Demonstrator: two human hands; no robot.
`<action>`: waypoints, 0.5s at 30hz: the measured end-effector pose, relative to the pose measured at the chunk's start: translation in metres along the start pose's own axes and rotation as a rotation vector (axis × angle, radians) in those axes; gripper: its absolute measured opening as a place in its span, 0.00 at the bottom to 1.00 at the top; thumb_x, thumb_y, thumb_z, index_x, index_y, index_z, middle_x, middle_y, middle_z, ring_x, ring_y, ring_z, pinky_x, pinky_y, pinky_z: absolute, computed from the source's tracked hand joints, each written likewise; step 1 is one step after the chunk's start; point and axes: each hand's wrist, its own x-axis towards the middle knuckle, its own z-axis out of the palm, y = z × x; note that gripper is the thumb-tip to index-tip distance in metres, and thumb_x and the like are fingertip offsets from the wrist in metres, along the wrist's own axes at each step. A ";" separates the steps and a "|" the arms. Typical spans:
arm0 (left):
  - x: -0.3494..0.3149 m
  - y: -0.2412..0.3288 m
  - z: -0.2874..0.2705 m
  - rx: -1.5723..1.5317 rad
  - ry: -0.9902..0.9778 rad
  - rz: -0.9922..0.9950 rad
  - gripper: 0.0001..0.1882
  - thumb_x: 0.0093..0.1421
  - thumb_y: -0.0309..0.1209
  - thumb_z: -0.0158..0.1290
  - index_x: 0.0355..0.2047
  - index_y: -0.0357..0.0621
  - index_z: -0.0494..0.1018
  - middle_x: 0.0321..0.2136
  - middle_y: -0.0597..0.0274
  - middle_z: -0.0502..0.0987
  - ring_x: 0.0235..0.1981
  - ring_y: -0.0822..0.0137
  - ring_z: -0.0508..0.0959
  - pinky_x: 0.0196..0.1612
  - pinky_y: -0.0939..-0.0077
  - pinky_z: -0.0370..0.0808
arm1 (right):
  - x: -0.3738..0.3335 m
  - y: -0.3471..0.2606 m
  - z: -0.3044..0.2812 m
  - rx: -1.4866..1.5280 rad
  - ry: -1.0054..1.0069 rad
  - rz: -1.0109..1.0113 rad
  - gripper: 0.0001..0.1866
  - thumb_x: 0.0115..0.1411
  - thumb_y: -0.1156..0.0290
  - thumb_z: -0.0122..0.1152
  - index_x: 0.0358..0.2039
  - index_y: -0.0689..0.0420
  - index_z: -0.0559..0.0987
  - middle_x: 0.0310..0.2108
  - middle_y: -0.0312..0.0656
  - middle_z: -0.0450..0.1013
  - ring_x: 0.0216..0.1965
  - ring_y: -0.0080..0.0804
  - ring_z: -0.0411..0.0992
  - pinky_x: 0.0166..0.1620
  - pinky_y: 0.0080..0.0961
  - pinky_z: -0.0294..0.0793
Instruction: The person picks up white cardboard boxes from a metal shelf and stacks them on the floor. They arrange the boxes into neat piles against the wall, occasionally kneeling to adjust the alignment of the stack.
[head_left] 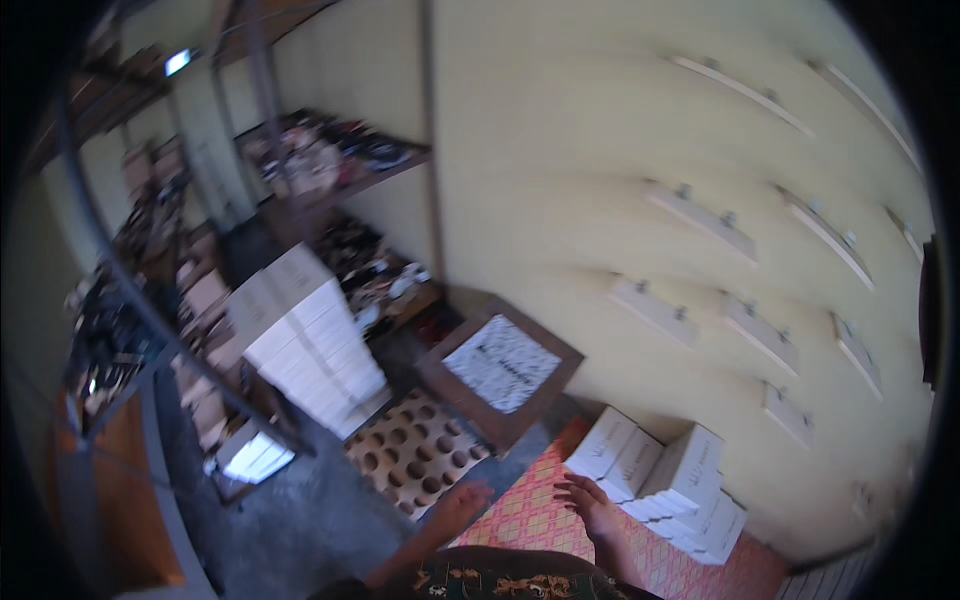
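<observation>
My left hand is held out over the near edge of a tan mat with brown round spots. Its fingers look loosely stretched, somewhat blurred, and nothing shows in them. My right hand is raised above a red and cream patterned mat, fingers apart and empty. Just right of it, white boxes are piled on that mat, and the hand appears apart from them. Ahead, between the hands, stands a low square brown table with a white printed sheet on top.
A tall stack of white boxes rises at the left. Behind it, a metal rack carries shoes and loose items. Further left, cartons crowd another rack. Several small shelves jut from the right wall. Grey floor lies left of me.
</observation>
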 end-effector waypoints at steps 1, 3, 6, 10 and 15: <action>-0.014 0.004 0.000 -0.024 0.077 -0.004 0.20 0.59 0.25 0.44 0.53 0.39 0.59 0.47 0.55 0.69 0.44 0.70 0.70 0.51 0.74 0.64 | 0.005 -0.005 0.006 -0.002 -0.036 0.012 0.20 0.57 0.68 0.46 0.50 0.61 0.65 0.45 0.44 0.69 0.43 0.31 0.69 0.43 0.23 0.65; -0.023 0.029 -0.097 -0.028 0.103 0.073 0.19 0.60 0.26 0.44 0.52 0.39 0.60 0.47 0.55 0.69 0.43 0.70 0.71 0.50 0.75 0.65 | 0.040 -0.007 0.101 0.020 -0.039 -0.074 0.19 0.58 0.69 0.44 0.49 0.61 0.66 0.44 0.44 0.70 0.42 0.31 0.70 0.42 0.23 0.65; -0.082 0.018 -0.158 -0.097 0.263 0.132 0.19 0.61 0.28 0.43 0.52 0.38 0.60 0.45 0.56 0.70 0.44 0.68 0.71 0.50 0.75 0.65 | 0.057 -0.005 0.181 -0.040 -0.178 -0.052 0.18 0.58 0.69 0.45 0.48 0.60 0.66 0.43 0.44 0.71 0.41 0.31 0.70 0.41 0.23 0.65; -0.123 0.032 -0.220 -0.124 0.469 0.140 0.19 0.62 0.30 0.42 0.52 0.38 0.60 0.45 0.56 0.70 0.44 0.67 0.70 0.50 0.74 0.64 | 0.084 -0.002 0.254 -0.053 -0.295 -0.024 0.17 0.58 0.68 0.46 0.48 0.58 0.68 0.43 0.42 0.71 0.41 0.29 0.70 0.42 0.23 0.65; -0.143 0.050 -0.261 -0.165 0.620 0.175 0.17 0.62 0.33 0.42 0.50 0.38 0.62 0.44 0.57 0.70 0.43 0.66 0.70 0.50 0.74 0.64 | 0.115 -0.005 0.313 -0.107 -0.384 0.005 0.17 0.58 0.69 0.46 0.48 0.58 0.68 0.42 0.41 0.71 0.41 0.28 0.70 0.41 0.22 0.65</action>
